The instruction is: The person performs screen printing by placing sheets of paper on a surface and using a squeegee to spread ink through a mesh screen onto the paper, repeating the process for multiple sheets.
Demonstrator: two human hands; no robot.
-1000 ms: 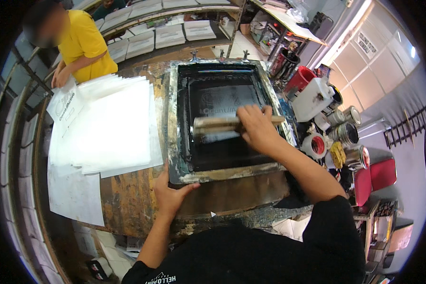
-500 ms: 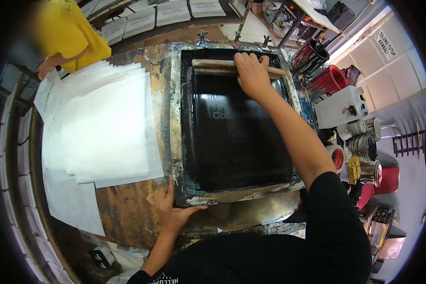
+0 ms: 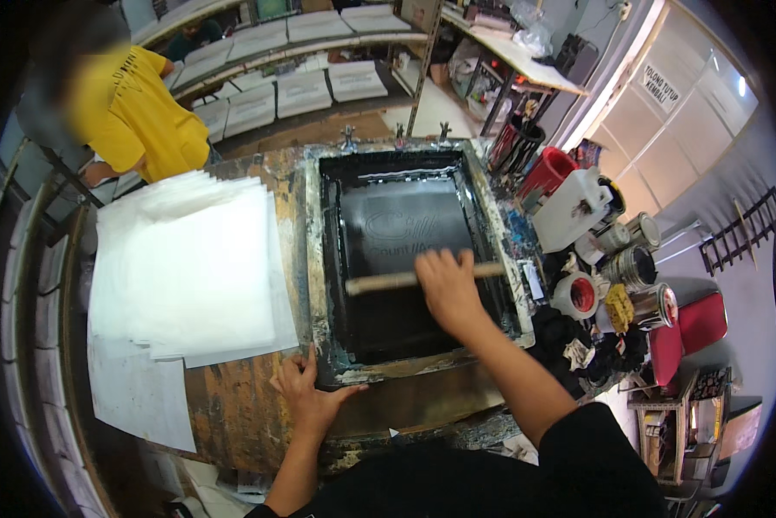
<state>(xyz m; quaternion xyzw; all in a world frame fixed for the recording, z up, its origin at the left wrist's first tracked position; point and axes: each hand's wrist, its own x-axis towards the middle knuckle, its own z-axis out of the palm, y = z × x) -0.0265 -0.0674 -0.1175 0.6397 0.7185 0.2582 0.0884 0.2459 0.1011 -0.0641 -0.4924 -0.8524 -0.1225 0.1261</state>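
A screen printing frame [image 3: 316, 285] lies flat on the paint-stained table, its inside dark with wet black ink [image 3: 405, 194] and a faint design showing in the mesh. My right hand [image 3: 451, 292] grips a long wooden-handled squeegee [image 3: 381, 281] that spans the lower middle of the screen crosswise. The squeegee's blade is hard to see. At the near left corner of the frame rests my left hand [image 3: 309, 395], thumb and fingers spread along the two edges, holding nothing.
Left of the frame lies a stack of white sheets [image 3: 198, 268] on the table [image 3: 233, 393]. Three clamps [image 3: 399, 132] stand at the frame's far edge. Paint cans, a white jug [image 3: 569, 207] and tape crowd the right. Beyond the stack, a person in yellow [image 3: 138, 112] stands near shelves [image 3: 310, 47].
My right hand has drawn the squeegee from the far end of the screen toward me, past the middle. My left hand keeps to the same corner. The head view has tilted up.
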